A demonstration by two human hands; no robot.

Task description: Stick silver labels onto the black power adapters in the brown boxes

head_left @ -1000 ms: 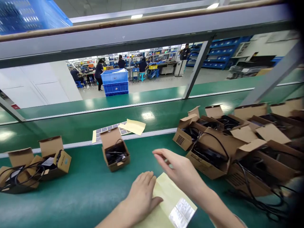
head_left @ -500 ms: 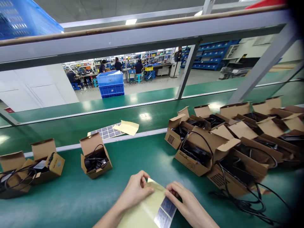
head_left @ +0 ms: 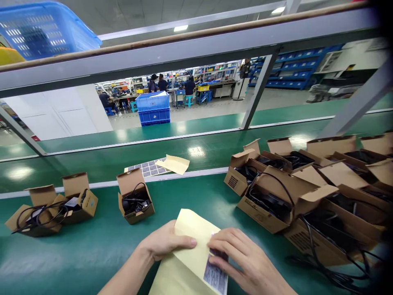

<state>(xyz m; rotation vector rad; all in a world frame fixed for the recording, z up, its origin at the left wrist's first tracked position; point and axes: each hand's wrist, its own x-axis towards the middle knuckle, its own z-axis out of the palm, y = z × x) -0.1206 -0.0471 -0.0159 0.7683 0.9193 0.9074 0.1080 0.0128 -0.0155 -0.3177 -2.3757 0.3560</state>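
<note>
At six o'clock, uneven pressure from the right hand (grip unclear) could crease the sheet the left hand pinches.

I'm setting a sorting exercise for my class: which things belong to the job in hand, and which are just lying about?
In the job:
pale yellow label sheet, in the left hand
grey labels on it, at the right hand
open cardboard boxes, probably

Seemingly lying about:
stacked blue crates
blue basket overhead
</note>
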